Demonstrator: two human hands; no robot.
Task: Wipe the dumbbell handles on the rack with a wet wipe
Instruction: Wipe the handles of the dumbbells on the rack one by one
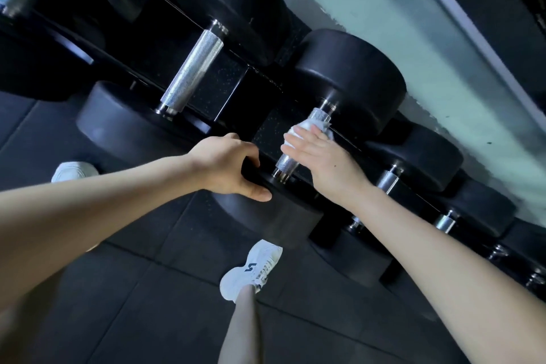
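A black dumbbell lies on the rack in the middle of the view, its knurled steel handle [285,162] running between a near head [274,210] and a far head [351,77]. My right hand [322,162] is wrapped around that handle with a white wet wipe [298,128] under its fingers. My left hand [229,167] grips the rim of the near head, thumb on its front face. A larger dumbbell to the left shows a bare handle [193,68].
Smaller dumbbells [419,154] continue along the rack to the right, each with a short steel handle. A pale wall [413,47] runs behind the rack. My white shoes [254,270] stand on dark rubber floor tiles [124,298] in front of it.
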